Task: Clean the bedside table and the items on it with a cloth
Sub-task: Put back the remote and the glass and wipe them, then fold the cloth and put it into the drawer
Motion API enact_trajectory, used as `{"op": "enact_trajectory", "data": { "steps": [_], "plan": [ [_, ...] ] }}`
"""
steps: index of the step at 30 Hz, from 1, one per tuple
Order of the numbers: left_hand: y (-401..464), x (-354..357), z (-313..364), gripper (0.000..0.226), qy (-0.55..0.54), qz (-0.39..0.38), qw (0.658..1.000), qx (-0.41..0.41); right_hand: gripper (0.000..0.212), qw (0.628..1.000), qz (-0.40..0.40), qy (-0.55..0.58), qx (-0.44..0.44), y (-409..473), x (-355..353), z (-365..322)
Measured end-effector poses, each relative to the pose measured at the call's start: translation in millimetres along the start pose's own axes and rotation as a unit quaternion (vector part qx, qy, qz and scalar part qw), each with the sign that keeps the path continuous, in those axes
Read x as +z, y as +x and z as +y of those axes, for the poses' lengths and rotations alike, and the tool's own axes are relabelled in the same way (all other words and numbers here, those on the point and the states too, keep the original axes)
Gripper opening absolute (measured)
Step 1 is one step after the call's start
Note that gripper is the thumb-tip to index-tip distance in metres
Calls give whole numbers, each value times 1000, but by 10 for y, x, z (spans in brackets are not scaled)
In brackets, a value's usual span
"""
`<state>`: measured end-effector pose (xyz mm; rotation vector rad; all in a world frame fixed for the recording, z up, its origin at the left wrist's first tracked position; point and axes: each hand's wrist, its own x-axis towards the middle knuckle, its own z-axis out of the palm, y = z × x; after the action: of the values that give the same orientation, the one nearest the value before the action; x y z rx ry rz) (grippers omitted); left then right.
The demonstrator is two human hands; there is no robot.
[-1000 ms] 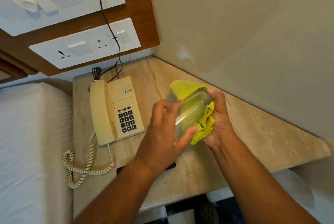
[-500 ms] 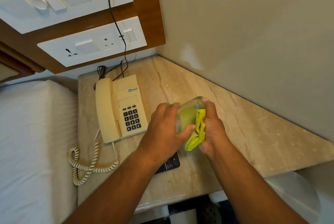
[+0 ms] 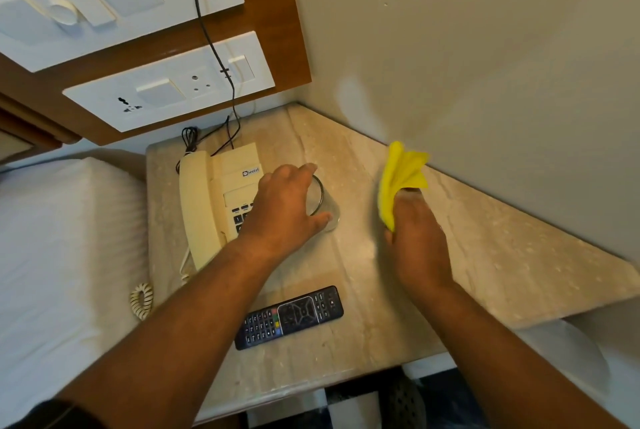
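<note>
A clear drinking glass (image 3: 323, 205) stands upright on the beige marble bedside table (image 3: 502, 265), just right of a cream telephone (image 3: 214, 200). My left hand (image 3: 287, 210) grips the glass from above and covers most of it. My right hand (image 3: 415, 238) is off to the right, above the table near the wall, closed on a yellow cloth (image 3: 401, 179) that sticks up out of the fist. A black remote control (image 3: 289, 317) lies near the table's front edge.
The phone's coiled cord (image 3: 142, 300) hangs over the table's left edge beside a white bed (image 3: 62, 255). A black cable (image 3: 214, 54) runs down from the wall switch panels. The wall (image 3: 485, 64) borders the table's right side.
The glass was held tilted in both hands with the cloth against it. Now it stands on the table under my left hand, and my right hand has pulled away to the right with the cloth.
</note>
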<state>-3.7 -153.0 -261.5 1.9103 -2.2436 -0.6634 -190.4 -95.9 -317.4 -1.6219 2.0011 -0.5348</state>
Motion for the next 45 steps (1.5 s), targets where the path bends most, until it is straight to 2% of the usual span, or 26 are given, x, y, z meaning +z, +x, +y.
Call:
{"op": "enact_trajectory", "data": {
  "steps": [3,5,10,13,18,21,23,25,27,29,32,35,39,45],
  "plan": [
    [9,63,-20,82,12,-6,1000,-4,54,982,-102,-153,-46,-3,117,122],
    [22,105,-26,84,12,2,1000,-1,56,963,-149,-215,-62,-20,247,179],
    [42,193,13,86,23,25,999,-11,91,962,-132,-239,-28,-123,538,168],
    [1,245,60,90,28,32,999,-9,98,968,-115,-225,-7,-151,634,136],
    [-51,249,16,106,24,4,999,-33,95,977,-126,-169,-8,-123,542,154],
    [-237,204,-57,107,2,28,997,-71,83,990,-97,-97,-37,-246,339,188],
    [-551,172,-156,88,2,91,993,-80,74,994,-53,-68,-63,-492,216,189],
    [-1024,216,-250,57,23,137,990,-35,63,991,-2,-59,-120,-858,163,179],
    [-1576,379,-317,41,39,92,994,36,55,981,15,-61,-182,-1292,210,207],
    [-2137,595,-372,41,39,-5,998,56,51,974,-16,-66,-217,-1765,316,249],
    [-2795,892,-571,49,22,-130,991,-19,51,966,-110,-108,-208,-2374,534,308],
    [-3191,1122,-783,62,-15,-202,975,-96,56,955,-200,-138,-168,-2718,825,304],
    [-3160,1356,-870,81,38,-256,962,-88,70,924,-302,-199,-126,-2700,1229,243],
    [-2972,1605,-1055,93,69,-259,958,-100,70,898,-342,-244,-134,-2374,1646,187]
  ]
}}
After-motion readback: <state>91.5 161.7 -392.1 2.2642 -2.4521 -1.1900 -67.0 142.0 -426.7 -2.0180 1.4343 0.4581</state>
